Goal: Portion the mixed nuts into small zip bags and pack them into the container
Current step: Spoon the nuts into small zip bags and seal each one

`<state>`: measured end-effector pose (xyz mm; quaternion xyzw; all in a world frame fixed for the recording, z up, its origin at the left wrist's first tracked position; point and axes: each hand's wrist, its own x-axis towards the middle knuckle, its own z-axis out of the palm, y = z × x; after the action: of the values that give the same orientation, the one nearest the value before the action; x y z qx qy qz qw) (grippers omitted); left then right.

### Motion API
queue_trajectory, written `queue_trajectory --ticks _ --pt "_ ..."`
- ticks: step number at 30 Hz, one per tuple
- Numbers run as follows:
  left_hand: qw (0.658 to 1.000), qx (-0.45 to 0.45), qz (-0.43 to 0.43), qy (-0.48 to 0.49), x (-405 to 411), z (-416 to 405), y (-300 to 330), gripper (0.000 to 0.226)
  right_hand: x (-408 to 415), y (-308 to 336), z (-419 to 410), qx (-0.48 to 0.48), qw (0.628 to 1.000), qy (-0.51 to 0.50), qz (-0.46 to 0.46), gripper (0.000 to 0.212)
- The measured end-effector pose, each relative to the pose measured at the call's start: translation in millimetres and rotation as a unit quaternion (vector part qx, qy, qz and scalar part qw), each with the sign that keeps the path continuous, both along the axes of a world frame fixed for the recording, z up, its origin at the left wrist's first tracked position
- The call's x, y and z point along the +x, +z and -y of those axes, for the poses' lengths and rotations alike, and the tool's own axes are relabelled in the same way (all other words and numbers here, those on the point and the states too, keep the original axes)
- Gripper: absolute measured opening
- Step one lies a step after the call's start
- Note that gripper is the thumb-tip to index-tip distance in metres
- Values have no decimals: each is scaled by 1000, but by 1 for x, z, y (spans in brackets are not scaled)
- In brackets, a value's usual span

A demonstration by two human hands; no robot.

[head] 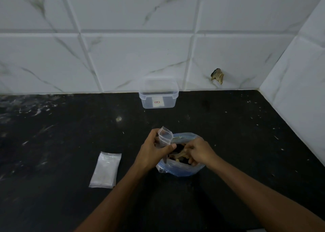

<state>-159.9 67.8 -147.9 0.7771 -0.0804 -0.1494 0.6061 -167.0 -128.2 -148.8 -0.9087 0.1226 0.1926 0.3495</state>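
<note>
My left hand (154,150) grips a small clear zip bag (165,137) upright, its mouth pointing up, at the left edge of the big bluish plastic bag of mixed nuts (181,168). My right hand (198,151) reaches into that big bag, fingers curled among the nuts (177,154); what the fingers hold is partly hidden. A clear plastic container (158,93) without a lid stands at the back against the wall, with a small white packet inside it.
A flat stack of empty small zip bags (105,170) lies on the black countertop (70,135) to the left. White marble-look tiles form the back wall and the right corner wall (299,94). A broken hole (217,76) shows in a tile.
</note>
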Motion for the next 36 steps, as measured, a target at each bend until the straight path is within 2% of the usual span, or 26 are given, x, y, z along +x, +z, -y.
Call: queue_trajectory --ticks 7,14,25,28,31,34,36 --pt "1000 -4 -9 12 -1 -5 7 46 0 13 22 57 997 -52 -21 17" --pt "999 15 35 9 -2 1 21 51 -5 46 46 126 986 -104 -23 14" --pt "998 30 50 5 -4 14 28 51 -3 135 52 178 974 -119 66 15" --pt "998 33 51 1 -3 19 28 52 -6 139 32 134 982 -82 104 13" --pt "998 22 55 8 -4 23 28 48 -13 137 11 12 987 -17 162 12" --pt "998 25 56 16 -5 25 26 48 -24 135 -9 -104 962 78 239 12" --pt "998 28 57 21 -5 26 24 47 -28 131 -18 -183 935 159 257 11"
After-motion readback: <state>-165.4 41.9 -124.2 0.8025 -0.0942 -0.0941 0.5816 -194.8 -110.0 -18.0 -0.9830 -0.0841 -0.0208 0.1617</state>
